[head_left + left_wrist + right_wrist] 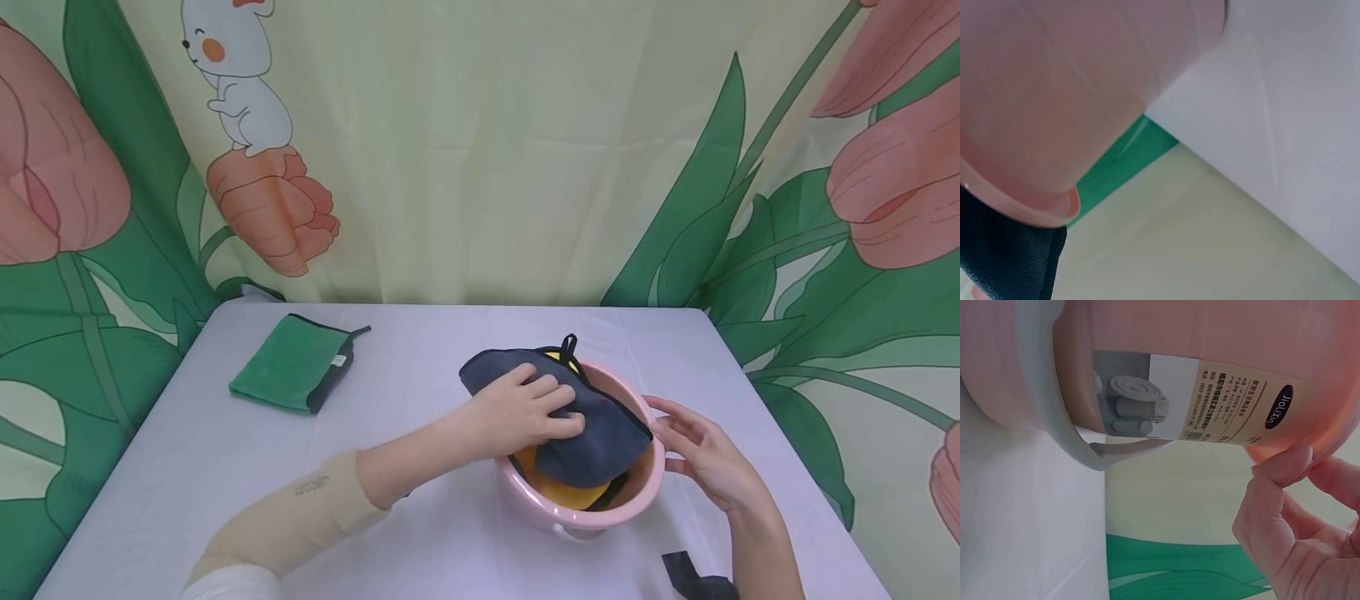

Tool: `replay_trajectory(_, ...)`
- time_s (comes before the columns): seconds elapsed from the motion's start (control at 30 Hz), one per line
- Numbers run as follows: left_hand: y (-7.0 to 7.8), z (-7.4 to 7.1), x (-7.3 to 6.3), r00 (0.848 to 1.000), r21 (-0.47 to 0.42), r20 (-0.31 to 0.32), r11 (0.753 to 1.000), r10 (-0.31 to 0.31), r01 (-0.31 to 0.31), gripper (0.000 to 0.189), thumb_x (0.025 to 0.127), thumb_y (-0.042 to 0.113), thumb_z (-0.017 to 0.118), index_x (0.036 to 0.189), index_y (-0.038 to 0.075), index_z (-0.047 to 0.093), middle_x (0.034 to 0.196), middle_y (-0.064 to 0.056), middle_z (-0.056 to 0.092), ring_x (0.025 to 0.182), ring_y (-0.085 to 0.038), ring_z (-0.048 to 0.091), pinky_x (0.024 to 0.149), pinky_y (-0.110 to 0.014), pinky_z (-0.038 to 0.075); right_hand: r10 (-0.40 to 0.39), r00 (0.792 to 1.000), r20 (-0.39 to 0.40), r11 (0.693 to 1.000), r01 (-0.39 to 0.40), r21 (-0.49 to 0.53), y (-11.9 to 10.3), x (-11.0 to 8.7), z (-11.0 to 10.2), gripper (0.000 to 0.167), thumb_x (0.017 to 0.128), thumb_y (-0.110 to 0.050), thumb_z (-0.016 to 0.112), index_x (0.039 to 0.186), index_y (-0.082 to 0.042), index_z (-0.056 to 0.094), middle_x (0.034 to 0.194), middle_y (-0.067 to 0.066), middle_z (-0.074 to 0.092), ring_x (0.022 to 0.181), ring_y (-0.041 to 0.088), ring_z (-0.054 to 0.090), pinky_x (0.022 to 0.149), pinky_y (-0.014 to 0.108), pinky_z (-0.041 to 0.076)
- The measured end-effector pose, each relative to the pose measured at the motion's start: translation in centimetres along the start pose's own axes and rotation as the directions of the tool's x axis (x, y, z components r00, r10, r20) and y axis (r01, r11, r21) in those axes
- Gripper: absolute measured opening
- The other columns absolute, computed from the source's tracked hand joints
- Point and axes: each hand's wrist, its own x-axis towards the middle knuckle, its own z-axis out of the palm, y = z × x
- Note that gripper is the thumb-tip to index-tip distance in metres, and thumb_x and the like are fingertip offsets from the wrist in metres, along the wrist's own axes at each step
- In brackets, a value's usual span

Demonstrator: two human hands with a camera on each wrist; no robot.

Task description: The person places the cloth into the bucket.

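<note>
In the head view, a dark grey cloth (592, 433) with black edging, a hanging loop and a yellow-orange side lies partly in a pink bucket (517, 492). Its left part sticks out past the rim. My left hand (525, 412) grips the cloth from above, fingers over the grey side; the thumb is hidden. In the left wrist view a dark corner of the cloth (1016, 250) hangs beside the bucket rim. My right hand (705, 454) holds the bucket's right rim. The right wrist view shows its thumb and fingers (1285, 465) pinching that rim.
A folded green cloth (281, 367) with a dark grey edge and a loop lies at the table's left. The bucket has a pale handle (1047, 375) and a printed label (1222, 403). A black strap (697, 579) shows by the right wrist. Behind the white table (420, 342) hangs a patterned curtain.
</note>
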Motion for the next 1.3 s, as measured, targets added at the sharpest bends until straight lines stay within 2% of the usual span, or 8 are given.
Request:
replay_trajectory(0.2, 0.8, 0.7, 0.5, 0.993, -0.028, 0.101, 0.998, 0.063, -0.061, 0.021, 0.090, 0.033, 0.053, 0.110, 0.035, 0.050, 0.111, 0.008, 0.050, 0.097, -0.010, 0.044, 0.079, -0.025, 0.035, 0.023, 0.999, -0.030, 0.999, -0.024, -0.028, -0.2, 0.1, 0.2, 0.043, 0.095, -0.012, 0.047, 0.136, -0.006, 0.038, 0.092, -0.004, 0.058, 0.085, 0.008, 0.059, 0.070, 0.028, 0.053)
replay_trajectory(0.33, 0.9, 0.8, 1.0, 0.976, -0.041, 0.199, 0.996, 0.088, -0.082, 0.024, 0.091, 0.035, 0.051, 0.115, 0.036, 0.050, 0.113, 0.009, 0.049, 0.099, -0.010, 0.043, 0.079, -0.024, 0.034, 0.031, 0.998, -0.047, 0.998, -0.033, -0.046, -0.3, 0.1, 0.3, 0.045, 0.094, -0.014, 0.048, 0.137, -0.004, 0.037, 0.092, -0.003, 0.058, 0.086, 0.007, 0.059, 0.070, 0.028, 0.053)
replay_trajectory(0.47, 1.0, 1.2, 1.6, 0.947, -0.056, 0.295, 0.992, 0.124, -0.113, 0.030, 0.091, 0.038, 0.051, 0.121, 0.038, 0.049, 0.117, 0.010, 0.050, 0.103, -0.009, 0.043, 0.079, -0.023, 0.034, 0.028, 0.998, -0.051, 0.998, -0.031, -0.056, -0.2, 0.2, 0.3, 0.045, 0.094, -0.015, 0.049, 0.136, -0.004, 0.036, 0.092, -0.003, 0.057, 0.087, 0.006, 0.059, 0.071, 0.028, 0.053)
replay_trajectory(0.67, 1.5, 2.5, 2.2, 0.910, -0.093, 0.383, 0.986, 0.161, -0.136, 0.038, 0.091, 0.042, 0.050, 0.128, 0.040, 0.045, 0.124, 0.011, 0.049, 0.107, -0.008, 0.043, 0.082, -0.022, 0.034, -0.002, 1.000, -0.024, 1.000, 0.002, -0.025, 0.1, 0.2, 0.3, 0.042, 0.095, -0.012, 0.047, 0.135, -0.004, 0.038, 0.092, -0.003, 0.059, 0.084, 0.009, 0.060, 0.069, 0.028, 0.054)
replay_trajectory(0.83, 1.9, 3.2, 2.9, 0.861, -0.120, 0.477, 0.984, 0.176, -0.135, 0.041, 0.092, 0.043, 0.047, 0.133, 0.041, 0.041, 0.130, 0.011, 0.046, 0.110, -0.008, 0.042, 0.083, -0.021, 0.034, -0.012, 1.000, -0.022, 1.000, 0.011, -0.026, 0.2, 0.1, 0.3, 0.043, 0.095, -0.012, 0.047, 0.136, -0.004, 0.037, 0.092, -0.003, 0.059, 0.084, 0.008, 0.060, 0.069, 0.028, 0.053)
replay_trajectory(1.0, 2.0, 3.5, 3.3, 0.808, -0.209, 0.568, 0.977, 0.157, -0.043, 0.045, 0.091, 0.043, 0.049, 0.135, 0.040, 0.039, 0.132, 0.011, 0.044, 0.113, -0.008, 0.040, 0.092, -0.023, 0.034, 0.000, 1.000, -0.027, 0.999, -0.001, -0.033, 0.0, 0.1, 0.3, 0.042, 0.095, -0.015, 0.048, 0.135, -0.006, 0.038, 0.091, -0.005, 0.059, 0.085, 0.007, 0.060, 0.070, 0.029, 0.053)
replay_trajectory(1.13, 2.0, 3.5, 3.3, 0.771, -0.258, 0.621, 0.966, 0.140, 0.033, 0.048, 0.089, 0.045, 0.051, 0.135, 0.040, 0.038, 0.131, 0.010, 0.043, 0.113, -0.009, 0.039, 0.097, -0.025, 0.033, 0.000, 1.000, -0.028, 0.999, -0.001, -0.041, 0.0, 0.1, 0.3, 0.043, 0.095, -0.015, 0.048, 0.135, -0.005, 0.038, 0.091, -0.005, 0.059, 0.084, 0.007, 0.060, 0.070, 0.029, 0.053)
replay_trajectory(1.3, 2.1, 3.3, 3.3, 0.749, -0.245, 0.650, 0.969, 0.133, 0.041, 0.050, 0.089, 0.046, 0.051, 0.136, 0.040, 0.037, 0.130, 0.009, 0.043, 0.110, -0.009, 0.039, 0.096, -0.024, 0.034, 0.005, 0.999, -0.035, 0.999, -0.007, -0.047, 0.0, 0.1, 0.3, 0.044, 0.094, -0.016, 0.049, 0.135, -0.004, 0.038, 0.091, -0.004, 0.059, 0.083, 0.008, 0.060, 0.070, 0.030, 0.053)
